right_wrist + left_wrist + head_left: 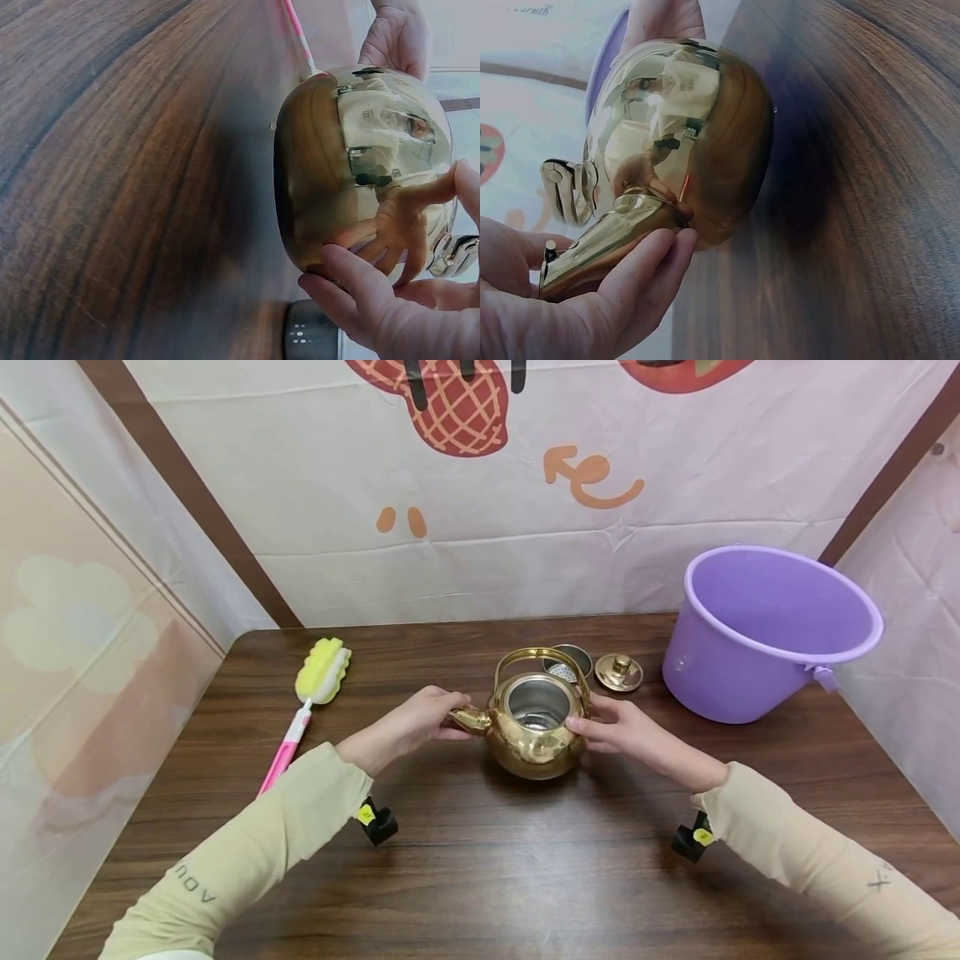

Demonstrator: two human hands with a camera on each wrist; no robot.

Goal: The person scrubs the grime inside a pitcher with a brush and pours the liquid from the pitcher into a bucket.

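A shiny gold teapot (pixel 536 752) stands upright and lidless between the two hands, its steel inside showing and its arched handle (pixel 542 653) raised. At its left, the left hand (pixel 416 718) holds the spout (pixel 604 247), thumb on one side and fingers on the other in the left wrist view. The right hand (pixel 633 735) grips the opposite side of the body, its thumb near the rim and its fingertips (pixel 341 262) on the lower wall. Whether the base touches the table cannot be told. Behind the pot lie a round strainer (pixel 576 658) and the gold lid (pixel 618 673).
A purple bucket (pixel 705 672) stands at the back right of the wooden table (pixel 525 868). On the left lies a sponge brush (pixel 322 675) with a yellow-and-white head and pink handle. A printed cloth (pixel 465 577) hangs behind the table.
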